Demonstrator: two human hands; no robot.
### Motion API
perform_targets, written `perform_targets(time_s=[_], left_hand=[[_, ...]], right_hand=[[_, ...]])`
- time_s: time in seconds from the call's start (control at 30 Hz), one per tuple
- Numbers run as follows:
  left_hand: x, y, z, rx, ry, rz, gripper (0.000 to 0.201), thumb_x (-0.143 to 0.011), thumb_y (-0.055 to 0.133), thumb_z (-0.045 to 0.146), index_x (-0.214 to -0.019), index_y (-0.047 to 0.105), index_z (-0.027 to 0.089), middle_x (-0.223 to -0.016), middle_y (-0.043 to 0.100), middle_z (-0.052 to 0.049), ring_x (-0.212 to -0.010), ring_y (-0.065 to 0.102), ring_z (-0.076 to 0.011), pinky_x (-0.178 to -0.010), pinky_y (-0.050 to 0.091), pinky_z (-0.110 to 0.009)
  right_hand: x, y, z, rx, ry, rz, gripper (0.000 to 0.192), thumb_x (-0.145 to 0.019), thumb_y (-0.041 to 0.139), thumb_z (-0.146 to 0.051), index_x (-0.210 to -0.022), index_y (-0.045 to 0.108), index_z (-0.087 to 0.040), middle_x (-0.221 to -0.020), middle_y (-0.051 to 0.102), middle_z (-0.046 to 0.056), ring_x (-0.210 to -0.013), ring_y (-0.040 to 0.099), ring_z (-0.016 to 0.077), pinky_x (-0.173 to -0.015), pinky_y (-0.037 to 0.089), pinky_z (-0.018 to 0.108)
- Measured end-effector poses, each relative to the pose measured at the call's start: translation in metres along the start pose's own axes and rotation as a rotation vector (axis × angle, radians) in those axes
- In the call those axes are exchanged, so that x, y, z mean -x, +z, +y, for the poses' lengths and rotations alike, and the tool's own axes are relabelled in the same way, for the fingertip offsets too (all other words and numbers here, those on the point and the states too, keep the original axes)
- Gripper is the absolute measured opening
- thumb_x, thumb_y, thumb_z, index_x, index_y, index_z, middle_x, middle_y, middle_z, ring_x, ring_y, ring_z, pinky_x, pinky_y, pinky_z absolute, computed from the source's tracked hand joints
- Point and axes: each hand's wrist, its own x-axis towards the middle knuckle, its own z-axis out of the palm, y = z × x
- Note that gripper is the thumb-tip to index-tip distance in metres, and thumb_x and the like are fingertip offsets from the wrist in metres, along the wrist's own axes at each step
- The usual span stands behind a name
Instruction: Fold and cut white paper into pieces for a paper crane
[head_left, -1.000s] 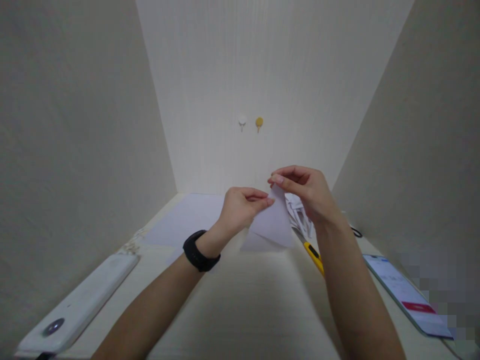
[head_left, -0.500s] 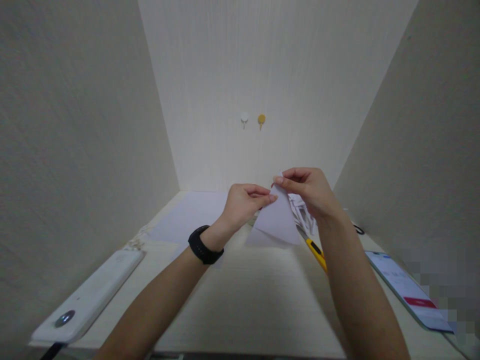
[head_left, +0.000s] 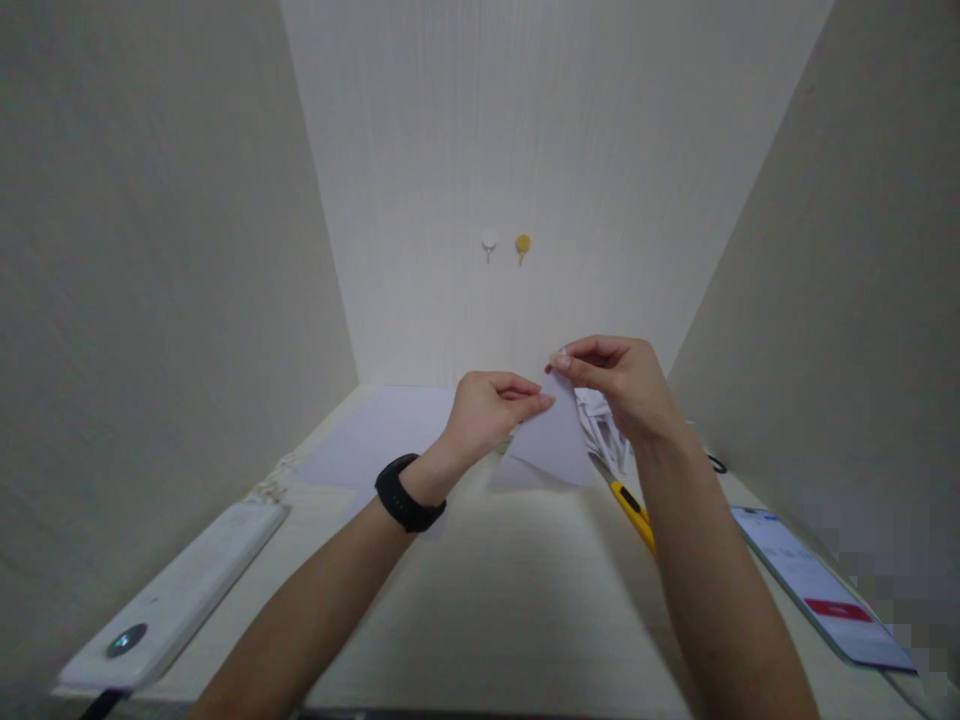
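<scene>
Left hand: my left hand (head_left: 486, 410) pinched the left edge of the folded paper (head_left: 553, 440) between thumb and fingertips.
Right hand: my right hand (head_left: 619, 385) gripped the paper's top corner.
Paper: held above the desk (head_left: 495, 590), between both hands.
Nearby: a yellow utility knife (head_left: 628, 505) lay by my right forearm; a phone (head_left: 817, 585) lay further right; flat sheets (head_left: 382, 435) lay behind my left hand.

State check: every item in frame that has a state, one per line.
left hand: pinched on the folded paper's upper left edge
right hand: pinched on its top corner
folded paper: folded to a triangle, held off the desk
utility knife: lying flat on the desk, blade state unclear
phone: screen lit, flat on the desk
flat sheet: unfolded, lying flat
</scene>
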Motion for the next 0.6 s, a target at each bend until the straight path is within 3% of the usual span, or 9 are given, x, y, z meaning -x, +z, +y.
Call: perform_targets(time_s=[0.6], left_hand=[[0.0023,-0.0015,0.0013,-0.002,0.000,-0.003,0.015,-0.064,0.083,0.026,-0.073,0.076,0.016,-0.069,0.074,-0.006,-0.063,0.068,-0.0165,-0.058,0.054,-0.025]], right_hand=[[0.0031,0.0002,-0.0062,0.026,-0.024,0.009,0.018,-0.055,0.087,-0.030,-0.061,0.075,-0.019,-0.063,0.072,0.005,-0.056,0.063,0.0163,-0.058,0.052,0.030]])
